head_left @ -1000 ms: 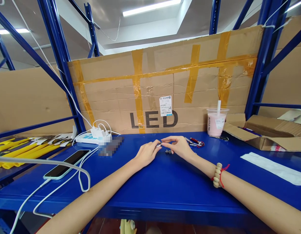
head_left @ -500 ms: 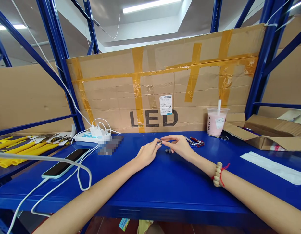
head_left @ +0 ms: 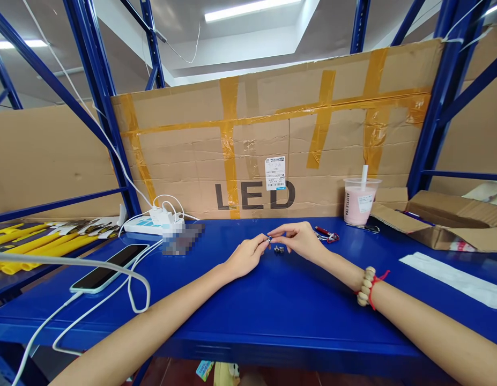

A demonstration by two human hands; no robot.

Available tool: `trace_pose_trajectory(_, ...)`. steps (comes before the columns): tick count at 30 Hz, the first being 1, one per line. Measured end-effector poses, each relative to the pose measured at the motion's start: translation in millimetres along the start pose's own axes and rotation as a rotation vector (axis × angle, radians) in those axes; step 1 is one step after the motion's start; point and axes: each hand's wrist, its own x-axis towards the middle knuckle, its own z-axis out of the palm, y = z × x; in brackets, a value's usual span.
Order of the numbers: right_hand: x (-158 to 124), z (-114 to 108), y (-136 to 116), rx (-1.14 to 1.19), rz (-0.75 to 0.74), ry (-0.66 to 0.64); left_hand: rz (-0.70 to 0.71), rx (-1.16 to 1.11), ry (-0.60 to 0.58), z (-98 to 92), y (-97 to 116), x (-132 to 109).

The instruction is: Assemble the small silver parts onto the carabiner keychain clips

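Over the middle of the blue tabletop [head_left: 248, 305], my two hands meet at the fingertips. My left hand [head_left: 245, 256] pinches a small shiny metal piece [head_left: 269, 239] between thumb and fingers; its kind is too small to make out. From the right, my right hand [head_left: 299, 239] reaches the same piece with its thumb and fingers closed on it, partly covering it. A few small dark metal parts [head_left: 279, 250] lie on the tabletop just below my right fingers. Behind that hand lies a red-handled tool [head_left: 327, 234], partly hidden.
On the left are a phone [head_left: 110, 268] with white cables, a power strip [head_left: 141, 225] and yellow-handled items [head_left: 51, 249]. A pink drink cup [head_left: 357, 203], an open cardboard box [head_left: 445, 228] and a white strip [head_left: 453, 279] sit right. A cardboard wall [head_left: 184, 155] stands behind.
Both hands have shifted slightly to the right, still together at the small metal piece, which has turned a little. More of the dark parts beneath shows now.
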Motion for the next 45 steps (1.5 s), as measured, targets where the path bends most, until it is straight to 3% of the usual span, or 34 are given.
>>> trace_pose_trajectory(7, -2.0, -4.3, -5.5, -0.097, -0.09, -0.079, 0.013, 0.032, -0.035, -0.1, 0.1, -2.8)
trace_pose_trajectory(17, 0.1, -0.6, -8.5, -0.036, 0.021, -0.041, 0.006, 0.104, -0.005, -1.9, 3.6, -2.6)
trace_pose_trajectory(32, -0.7, 0.7, -9.3, 0.197, 0.282, -0.098, 0.036, 0.134, 0.026, -4.7, 7.6, -4.9)
trace_pose_trajectory(45, 1.3, -0.6, 5.5, 0.161, 0.299, -0.11, -0.004, 0.162, -0.003, -3.7, 9.2, -0.9)
